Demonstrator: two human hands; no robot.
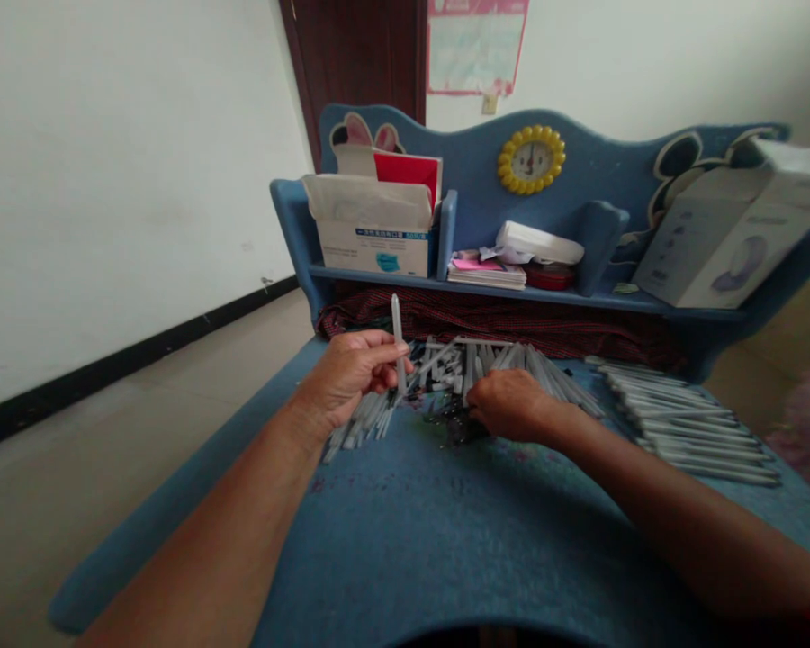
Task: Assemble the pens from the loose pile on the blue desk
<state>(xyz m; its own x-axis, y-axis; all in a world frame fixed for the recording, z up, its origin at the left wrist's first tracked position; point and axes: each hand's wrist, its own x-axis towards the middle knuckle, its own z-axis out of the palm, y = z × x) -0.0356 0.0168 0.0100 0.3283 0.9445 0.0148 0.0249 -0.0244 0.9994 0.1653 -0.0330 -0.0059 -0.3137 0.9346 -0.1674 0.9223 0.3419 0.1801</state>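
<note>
Between the thumb and fingers of my left hand is a translucent pen barrel, held nearly upright. My right hand reaches down to a small heap of dark pen parts; its fingers are bent and their tips are hidden, so what they grip does not show. Thin refill-like sticks lie below my left hand. Behind my right hand spreads a pile of clear barrels, with small white and black pieces to its left.
Rows of pens lie on the blue desk at the right. Along the back, a shelf carries a mask box, papers, a white case and a large carton. A checked cloth lies beneath.
</note>
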